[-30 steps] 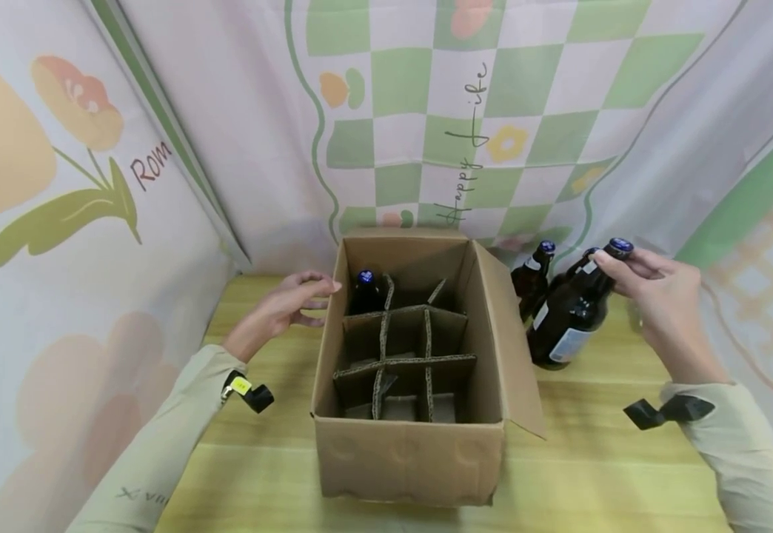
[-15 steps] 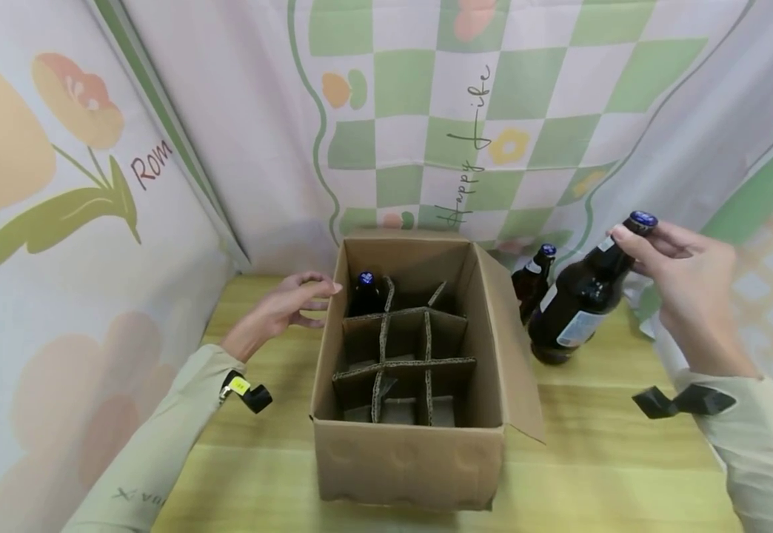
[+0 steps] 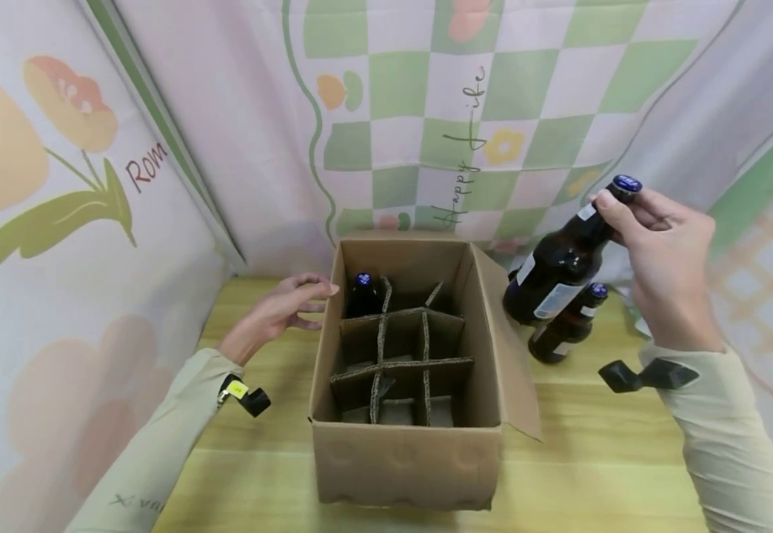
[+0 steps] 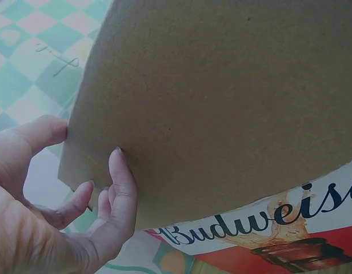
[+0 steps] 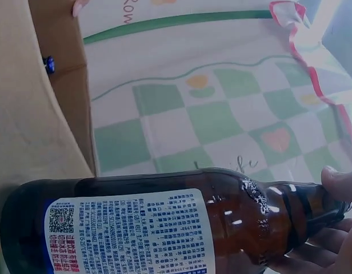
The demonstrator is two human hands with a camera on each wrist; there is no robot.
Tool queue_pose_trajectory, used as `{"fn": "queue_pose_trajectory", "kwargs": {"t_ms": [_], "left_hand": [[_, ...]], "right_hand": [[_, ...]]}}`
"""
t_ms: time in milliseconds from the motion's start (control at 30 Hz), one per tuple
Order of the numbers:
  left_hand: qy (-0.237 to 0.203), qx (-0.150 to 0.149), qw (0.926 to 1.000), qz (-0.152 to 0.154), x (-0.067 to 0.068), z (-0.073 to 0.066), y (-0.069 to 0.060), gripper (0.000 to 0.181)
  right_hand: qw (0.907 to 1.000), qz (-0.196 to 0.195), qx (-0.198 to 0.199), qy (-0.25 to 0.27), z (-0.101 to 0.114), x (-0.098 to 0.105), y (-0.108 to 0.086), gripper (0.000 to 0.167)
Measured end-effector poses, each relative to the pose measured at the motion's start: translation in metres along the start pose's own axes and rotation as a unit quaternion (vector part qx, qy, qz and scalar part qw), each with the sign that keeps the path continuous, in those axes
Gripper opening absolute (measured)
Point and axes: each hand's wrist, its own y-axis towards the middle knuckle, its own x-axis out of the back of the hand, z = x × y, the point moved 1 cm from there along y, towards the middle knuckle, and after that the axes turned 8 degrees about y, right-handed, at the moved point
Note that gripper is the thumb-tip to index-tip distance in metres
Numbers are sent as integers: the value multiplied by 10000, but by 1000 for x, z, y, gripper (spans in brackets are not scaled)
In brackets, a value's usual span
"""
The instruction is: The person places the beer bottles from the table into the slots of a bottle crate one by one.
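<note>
My right hand (image 3: pixel 666 252) pinches a dark brown beer bottle (image 3: pixel 553 270) by its neck, just under the blue cap. The bottle hangs tilted above the table, to the right of the cardboard box (image 3: pixel 406 463); its printed back label (image 5: pixel 130 234) shows in the right wrist view. My left hand (image 3: pixel 286 303) holds the box's left edge, thumb over the rim and fingers against the outer flap (image 4: pixel 210 103). Inside the box, a blue-capped bottle (image 3: pixel 363 296) stands in the far left compartment of the cardboard divider (image 3: pixel 403 361).
Another brown bottle (image 3: pixel 566 326) stands on the wooden table (image 3: pixel 600 459) below the held one. A dark edge at the box's right side may be a further bottle, mostly hidden. The box's right flap (image 3: pixel 513 355) leans outward. Patterned curtains (image 3: pixel 400 111) close off the back and sides.
My right hand has lifted the bottle off the table, first rightward, then up and back left. A standing bottle now shows beneath it. My left hand stays at the box edge.
</note>
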Motion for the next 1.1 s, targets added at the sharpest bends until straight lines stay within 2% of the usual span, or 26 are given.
{"fn": "queue_pose_trajectory", "kwargs": {"t_ms": [133,333,500,600,800,1100], "left_hand": [[-7,28,10000,1,0,0,0,49],[-30,37,10000,29,-1,-2,3,51],[-36,-6,10000,83,0,-1,4,51],[-14,23,10000,62,2,1,4,49],[-35,-66,9999,68,1,0,4,50],[-10,-9,10000,-2,2,-1,1,47]], "right_hand": [[9995,124,278,88,-7,-18,-3,43],[9948,450,903,112,-9,-38,-3,39],[9918,402,1197,177,-9,-49,0,35],[9910,391,1248,288,-10,-55,1,35],[9897,642,1236,317,-9,-69,0,35],[9901,969,1017,-75,-18,-92,-7,36]]}}
